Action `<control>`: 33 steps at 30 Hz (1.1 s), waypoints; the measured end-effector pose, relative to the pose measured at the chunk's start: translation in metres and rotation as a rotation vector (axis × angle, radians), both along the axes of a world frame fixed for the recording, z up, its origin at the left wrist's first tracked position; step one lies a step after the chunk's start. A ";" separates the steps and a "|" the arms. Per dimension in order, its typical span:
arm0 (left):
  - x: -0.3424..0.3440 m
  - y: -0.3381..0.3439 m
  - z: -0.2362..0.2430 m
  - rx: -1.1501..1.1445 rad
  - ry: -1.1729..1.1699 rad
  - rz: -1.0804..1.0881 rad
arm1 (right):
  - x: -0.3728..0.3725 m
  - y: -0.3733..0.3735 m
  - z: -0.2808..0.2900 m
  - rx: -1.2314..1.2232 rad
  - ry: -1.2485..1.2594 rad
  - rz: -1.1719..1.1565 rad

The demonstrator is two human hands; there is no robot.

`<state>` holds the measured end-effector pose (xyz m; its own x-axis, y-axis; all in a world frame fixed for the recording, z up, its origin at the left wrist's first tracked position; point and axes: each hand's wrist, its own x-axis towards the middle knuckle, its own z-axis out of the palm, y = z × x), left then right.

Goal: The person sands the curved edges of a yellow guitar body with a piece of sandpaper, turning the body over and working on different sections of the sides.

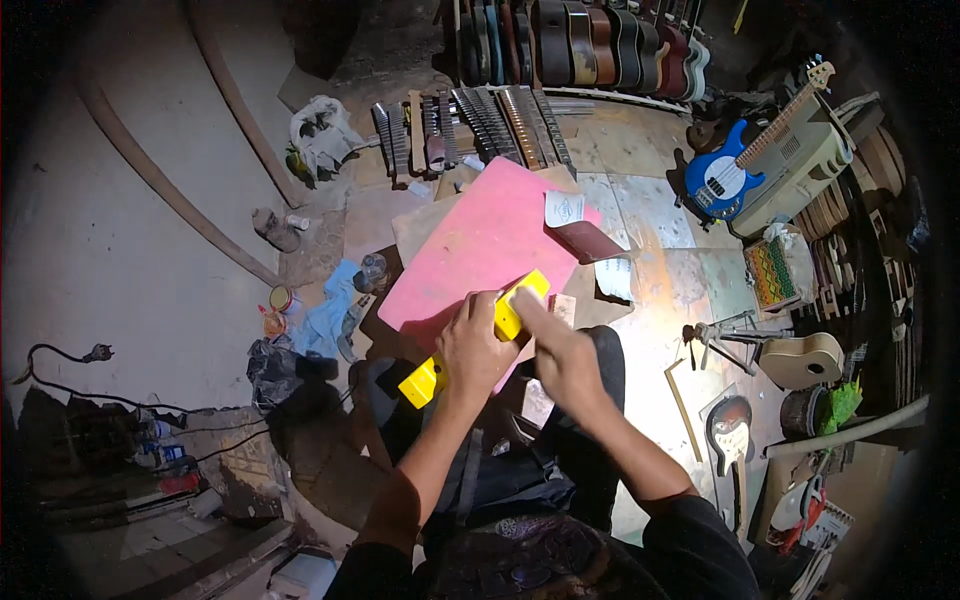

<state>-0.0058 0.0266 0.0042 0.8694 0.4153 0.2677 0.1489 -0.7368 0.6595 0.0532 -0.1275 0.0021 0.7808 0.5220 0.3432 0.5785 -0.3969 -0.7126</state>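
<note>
A long yellow bar (420,384) with small dark holes lies slantwise across my lap, at the near edge of a pink board (470,245). My left hand (476,345) is wrapped over its middle and holds it. At the bar's far end, my right hand (566,362) is curled, with its fingertips against the yellow surface. Motion smears those fingers, and whatever they may pinch is hidden. Just beyond the right hand is a pale block (563,309). A folded sheet of sandpaper (590,243), brown with a white printed back, rests on the board's right side.
Rows of guitar necks (480,125) lie past the board, with guitar bodies (590,45) racked behind. A blue bass guitar (715,180) stands at far right. A blue cloth (328,312) and black plastic bag (275,372) sit at left. An unfinished small guitar (800,360) is at right.
</note>
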 end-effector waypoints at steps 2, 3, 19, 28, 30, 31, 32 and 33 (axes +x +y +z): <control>-0.002 0.001 -0.003 -0.002 -0.007 -0.004 | -0.010 0.004 0.012 0.023 0.034 0.037; 0.001 -0.007 0.003 0.005 0.017 -0.013 | 0.013 -0.011 -0.009 -0.031 0.231 -0.044; 0.003 -0.004 0.002 0.021 0.018 -0.026 | -0.011 0.004 0.039 -0.039 -0.002 0.073; 0.001 -0.006 -0.002 0.059 0.021 -0.029 | -0.010 0.002 0.046 -0.131 -0.107 0.043; 0.000 -0.006 -0.001 0.035 0.027 -0.025 | -0.009 0.001 0.044 -0.143 -0.066 0.047; 0.001 -0.003 0.003 0.030 0.020 -0.016 | -0.018 -0.003 0.045 -0.161 -0.070 0.040; 0.002 -0.002 0.006 0.024 -0.028 -0.019 | -0.027 -0.007 0.045 -0.180 -0.074 0.033; 0.002 -0.004 0.007 0.011 -0.076 -0.025 | -0.034 -0.012 0.043 -0.125 -0.104 0.037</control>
<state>-0.0041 0.0225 0.0112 0.8563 0.3907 0.3379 0.0801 -0.7467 0.6603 0.0196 -0.1395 0.0454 0.7240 0.5935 0.3515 0.6623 -0.4557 -0.5947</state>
